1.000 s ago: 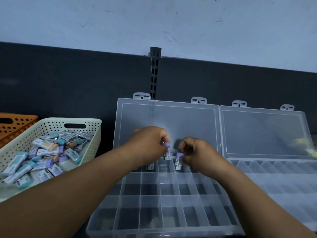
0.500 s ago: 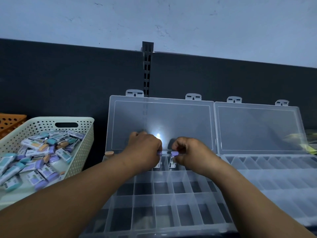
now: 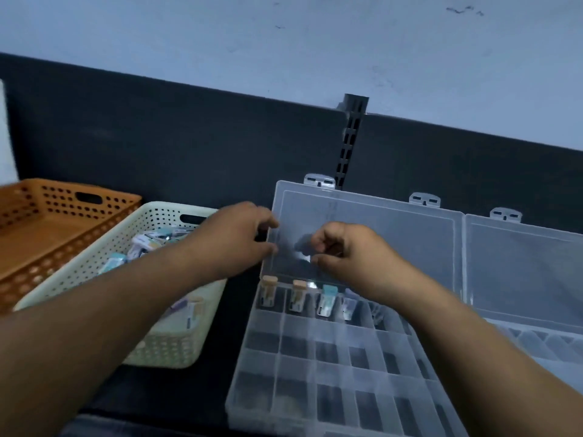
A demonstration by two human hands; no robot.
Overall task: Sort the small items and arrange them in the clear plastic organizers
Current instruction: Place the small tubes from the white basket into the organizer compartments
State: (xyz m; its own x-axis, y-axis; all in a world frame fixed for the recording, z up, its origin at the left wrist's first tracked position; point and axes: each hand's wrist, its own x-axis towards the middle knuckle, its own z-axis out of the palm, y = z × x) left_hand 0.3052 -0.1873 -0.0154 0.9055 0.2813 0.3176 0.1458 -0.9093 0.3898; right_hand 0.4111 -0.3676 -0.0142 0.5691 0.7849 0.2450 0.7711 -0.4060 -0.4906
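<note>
Now organizer (image 3: 249,367) holds four items (image 3: 325,302) in its back row; basket (image 3: 170,351) holds more. Left hand (image 3: 235,239) loose, right hand (image 3: 344,247) curled empty.

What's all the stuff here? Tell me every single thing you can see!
Orange basket: one, orange, far left.
Pale basket: one, cream, beside the orange one.
Loose packets: many, too jumbled to count, white with teal, purple or orange ends, inside the pale basket.
Clear organizer: one, see-through, middle, lid open.
Sorted packets: four, two orange-capped, one teal, one purplish, back row, one per compartment.
Second organizer: one, see-through, right, lid open.
Slotted rail: one, black, on the wall behind.
Left hand: at the lid's left edge, fingers loosely curled.
Right hand: before the lid, fingers curled, nothing seen in it.
</note>
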